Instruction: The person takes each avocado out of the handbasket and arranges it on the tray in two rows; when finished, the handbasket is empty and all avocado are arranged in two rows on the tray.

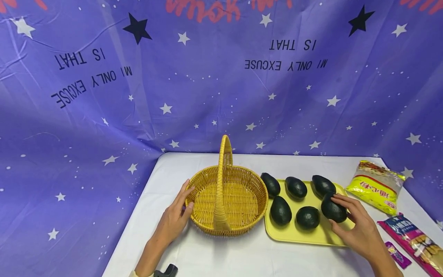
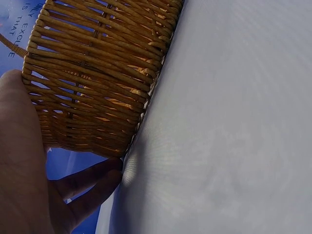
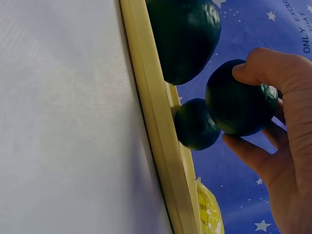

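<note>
A yellow wicker basket (image 1: 226,231) with a tall arched handle stands on the white table, nothing inside it. My left hand (image 1: 174,219) rests against its left side, fingers nearly straight along the rim and wall; the left wrist view shows the thumb by the basket's rim (image 2: 30,53). On the right, my right hand (image 1: 361,227) grips a dark green avocado (image 1: 333,208) between thumb and fingers. In the right wrist view this avocado (image 3: 239,105) appears raised above the yellow tray (image 3: 161,126). Several other avocados (image 1: 308,218) lie on the tray, one at its upper-left corner.
A yellow-and-clear food bag (image 1: 375,186) lies right of the tray. Nearer me are a pink-and-blue snack packet (image 1: 415,242) and a small purple packet (image 1: 398,254). A purple star-print cloth (image 1: 221,96) hangs behind the table (image 1: 238,257).
</note>
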The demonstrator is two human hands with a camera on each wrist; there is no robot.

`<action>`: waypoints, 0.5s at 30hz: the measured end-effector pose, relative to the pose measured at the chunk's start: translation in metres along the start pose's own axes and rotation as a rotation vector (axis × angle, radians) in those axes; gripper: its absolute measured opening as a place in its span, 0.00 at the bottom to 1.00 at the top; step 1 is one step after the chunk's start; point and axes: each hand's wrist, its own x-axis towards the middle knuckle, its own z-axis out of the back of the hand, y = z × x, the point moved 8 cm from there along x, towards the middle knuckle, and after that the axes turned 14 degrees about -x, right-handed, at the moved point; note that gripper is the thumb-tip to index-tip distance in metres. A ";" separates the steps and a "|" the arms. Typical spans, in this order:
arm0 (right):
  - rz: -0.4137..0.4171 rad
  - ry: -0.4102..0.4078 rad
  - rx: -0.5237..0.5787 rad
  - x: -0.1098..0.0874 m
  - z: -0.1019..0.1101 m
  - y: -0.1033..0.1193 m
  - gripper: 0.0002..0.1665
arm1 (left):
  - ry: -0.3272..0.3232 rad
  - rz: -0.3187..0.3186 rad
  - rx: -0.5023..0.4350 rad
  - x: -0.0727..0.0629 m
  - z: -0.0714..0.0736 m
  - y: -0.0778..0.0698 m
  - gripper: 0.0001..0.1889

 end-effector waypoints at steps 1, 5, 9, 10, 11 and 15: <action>0.001 0.003 -0.001 -0.001 0.000 -0.001 0.50 | -0.001 -0.002 0.001 0.000 0.000 0.000 0.28; -0.005 0.018 -0.015 -0.003 -0.001 -0.003 0.50 | -0.009 -0.020 0.005 0.000 0.001 -0.001 0.28; -0.014 0.023 -0.025 -0.006 -0.002 -0.005 0.50 | -0.013 -0.033 0.010 0.001 0.001 0.000 0.28; -0.017 0.027 -0.025 -0.006 -0.003 -0.006 0.49 | -0.013 -0.033 0.011 0.001 0.001 0.000 0.28; -0.018 0.029 -0.026 -0.007 -0.003 -0.007 0.49 | -0.011 -0.029 0.013 0.001 0.001 0.000 0.28; -0.029 0.057 -0.028 -0.009 -0.007 -0.010 0.49 | -0.004 -0.011 0.016 0.000 -0.001 0.001 0.28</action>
